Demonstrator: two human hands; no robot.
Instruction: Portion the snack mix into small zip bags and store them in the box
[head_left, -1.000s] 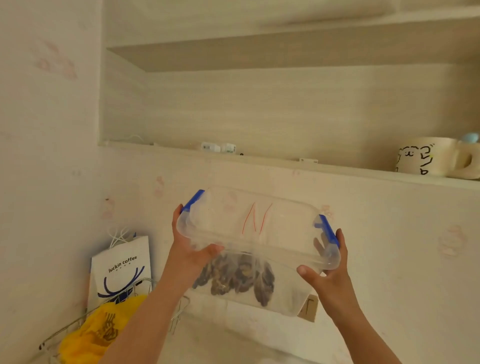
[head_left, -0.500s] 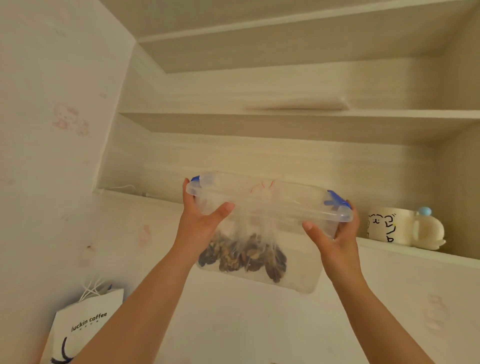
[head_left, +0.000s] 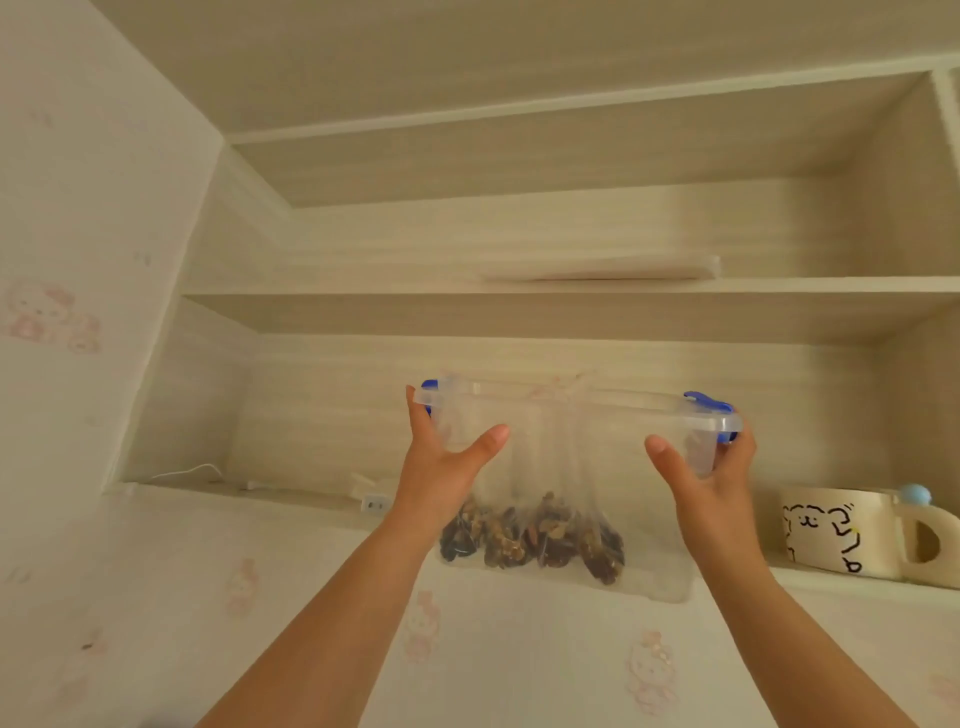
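Pale wood shelves; mug on lower ledge; cartoon-print wallpaper.

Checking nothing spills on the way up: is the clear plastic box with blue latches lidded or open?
Lidded. A clear lid tops the clear plastic box, and both blue latches sit at its ends. Whether they are snapped down, cannot tell.

Cartoon mug (on shelf)
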